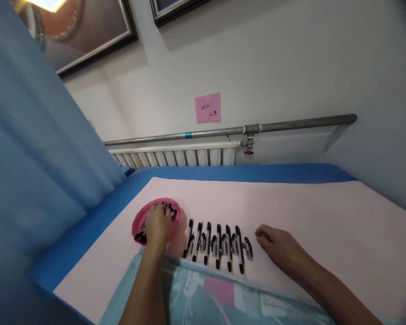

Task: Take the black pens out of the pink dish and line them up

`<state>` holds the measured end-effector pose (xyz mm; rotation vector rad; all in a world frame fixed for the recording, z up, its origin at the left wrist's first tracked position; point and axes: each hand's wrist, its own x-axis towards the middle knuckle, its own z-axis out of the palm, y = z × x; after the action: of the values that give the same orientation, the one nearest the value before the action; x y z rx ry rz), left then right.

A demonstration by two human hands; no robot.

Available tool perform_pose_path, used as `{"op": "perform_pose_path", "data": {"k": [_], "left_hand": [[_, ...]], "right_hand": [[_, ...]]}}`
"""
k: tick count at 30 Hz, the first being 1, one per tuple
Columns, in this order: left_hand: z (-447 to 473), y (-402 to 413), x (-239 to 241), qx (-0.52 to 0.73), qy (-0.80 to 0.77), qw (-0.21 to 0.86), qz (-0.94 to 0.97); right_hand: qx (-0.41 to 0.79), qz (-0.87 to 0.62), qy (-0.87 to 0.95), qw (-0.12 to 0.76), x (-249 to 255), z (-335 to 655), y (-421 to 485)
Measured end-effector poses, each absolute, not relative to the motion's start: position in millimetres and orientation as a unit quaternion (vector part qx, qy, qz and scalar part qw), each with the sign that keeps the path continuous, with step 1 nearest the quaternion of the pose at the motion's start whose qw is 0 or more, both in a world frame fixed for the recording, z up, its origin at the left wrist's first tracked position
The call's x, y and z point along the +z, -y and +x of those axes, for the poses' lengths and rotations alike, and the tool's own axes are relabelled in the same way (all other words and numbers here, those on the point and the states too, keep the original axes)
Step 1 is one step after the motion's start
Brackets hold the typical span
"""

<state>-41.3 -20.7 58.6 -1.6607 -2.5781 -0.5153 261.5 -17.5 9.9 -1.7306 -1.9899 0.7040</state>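
Head-worn view — forward, downward

Pale wall (291, 67), blue curtain (37, 158)

A white radiator (176, 158) sits beneath a grey metal pipe (301, 123) with a red-handled valve (249, 152). Above, a pink handwritten note (208, 108) and two dark-framed pictures (98, 34) are on the wall. The curtain fills the left side; a bright light (49, 3) glows top left. In front, a blue bench (240, 174) has a pale pink cover (307, 207).
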Motion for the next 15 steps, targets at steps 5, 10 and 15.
{"op": "perform_pose_path", "data": {"k": [5,10,15], "left_hand": [[-71.9,17.6,44.8,-0.124,0.887,0.028,-0.444],[-78.7,13.0,35.1,-0.113,0.897,0.014,-0.428],[-82.2,13.1,34.7,-0.122,0.893,0.014,-0.433]], "right_hand": [[0.244,-0.619,0.72,0.198,13.7,259.2,19.4],[0.24,-0.617,0.724,0.193,12.0,258.8,19.8],[0.238,-0.609,0.73,0.198,9.1,260.2,19.8]]}}
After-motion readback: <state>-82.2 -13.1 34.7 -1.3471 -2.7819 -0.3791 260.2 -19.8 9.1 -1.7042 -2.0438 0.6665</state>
